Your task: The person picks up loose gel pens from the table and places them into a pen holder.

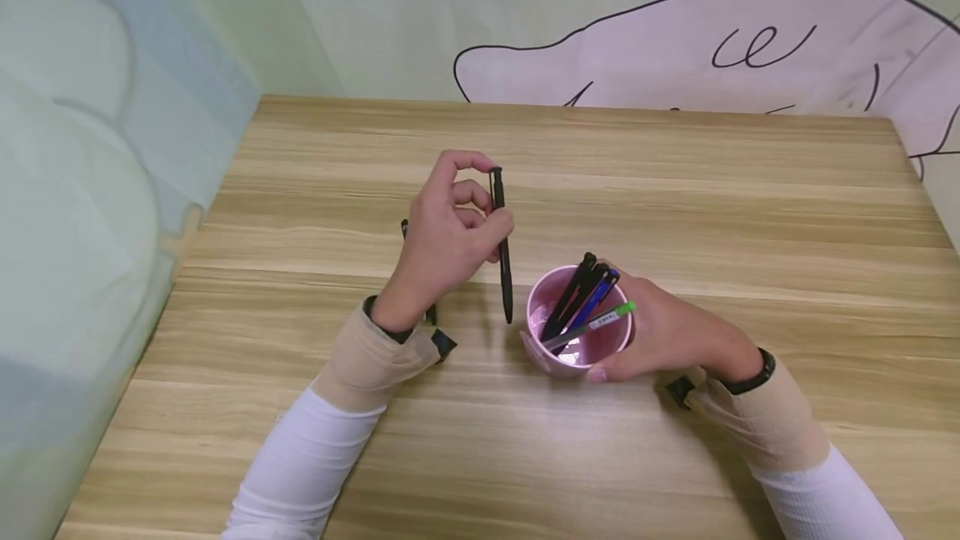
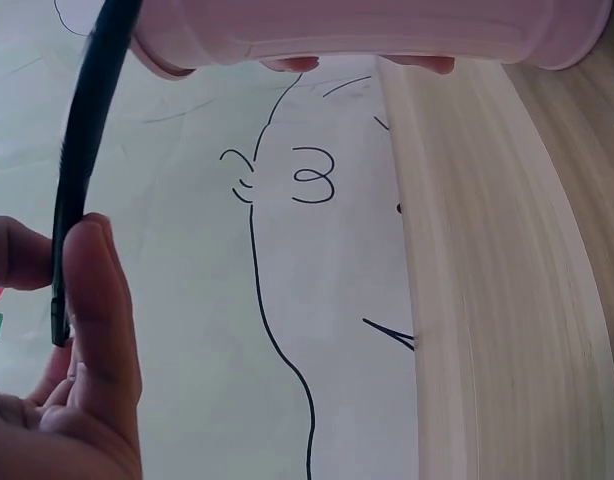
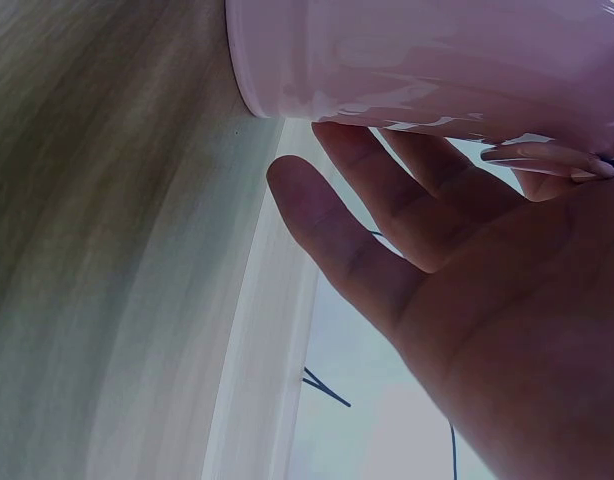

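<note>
My left hand (image 1: 453, 227) pinches a black pen (image 1: 506, 273) between thumb and fingers, its tip slanting down just left of a pink cup (image 1: 536, 348). The left wrist view also shows this black pen (image 2: 77, 170), with the thumb pressed along it. Around the cup's right side curves my right hand (image 1: 660, 327), thumb at the front and fingers behind. Inside the cup lean several black pens (image 1: 573, 294), a blue pen (image 1: 596, 300) and a clear pen with a green end (image 1: 603, 319). In the right wrist view, fingertips meet the cup wall (image 3: 417, 60).
Another black pen (image 1: 431, 315) lies on the wooden table (image 1: 675, 190), partly hidden beneath my left hand and wrist. A wall with line drawings (image 1: 637, 65) stands behind the table's far edge, and a pale patterned wall (image 1: 75, 232) along its left side.
</note>
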The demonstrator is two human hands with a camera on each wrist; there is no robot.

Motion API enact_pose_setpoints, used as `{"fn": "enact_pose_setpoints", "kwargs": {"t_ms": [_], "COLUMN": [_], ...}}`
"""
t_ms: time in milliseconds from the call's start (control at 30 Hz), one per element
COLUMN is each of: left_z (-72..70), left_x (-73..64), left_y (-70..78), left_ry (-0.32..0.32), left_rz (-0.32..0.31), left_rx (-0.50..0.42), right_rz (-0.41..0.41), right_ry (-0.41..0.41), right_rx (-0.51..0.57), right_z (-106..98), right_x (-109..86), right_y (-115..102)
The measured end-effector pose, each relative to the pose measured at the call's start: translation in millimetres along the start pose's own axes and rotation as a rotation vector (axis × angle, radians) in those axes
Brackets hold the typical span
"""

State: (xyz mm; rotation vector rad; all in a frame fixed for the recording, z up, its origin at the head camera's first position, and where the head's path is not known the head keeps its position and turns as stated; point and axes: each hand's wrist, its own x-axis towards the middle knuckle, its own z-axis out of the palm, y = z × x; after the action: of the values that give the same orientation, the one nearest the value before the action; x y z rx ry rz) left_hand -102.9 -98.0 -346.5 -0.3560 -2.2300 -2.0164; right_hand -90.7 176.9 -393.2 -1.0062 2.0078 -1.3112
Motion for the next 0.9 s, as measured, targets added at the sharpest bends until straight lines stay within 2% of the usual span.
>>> {"fn": "enact_pose_setpoints", "kwargs": {"t_ms": [433, 667, 900], "left_z": [-0.1, 0.4, -0.1], "left_x": [-0.2, 0.1, 0.1], "left_y": [2.5, 3.2, 5.1], "left_ry": [0.006, 0.030, 0.049], "left_rz": [0.010, 0.012, 0.044], "left_rx": [-0.044, -0.075, -0.111], "right_rz": [0.004, 0.009, 0.011], "right_ry": [0.007, 0.010, 0.009], "right_rx": [-0.018, -0.035, -0.027], "right_z": [0.7, 0.3, 0.2], "right_x": [0.3, 0.7, 0.5], "right_y": [0.0, -1.2, -1.2]}}
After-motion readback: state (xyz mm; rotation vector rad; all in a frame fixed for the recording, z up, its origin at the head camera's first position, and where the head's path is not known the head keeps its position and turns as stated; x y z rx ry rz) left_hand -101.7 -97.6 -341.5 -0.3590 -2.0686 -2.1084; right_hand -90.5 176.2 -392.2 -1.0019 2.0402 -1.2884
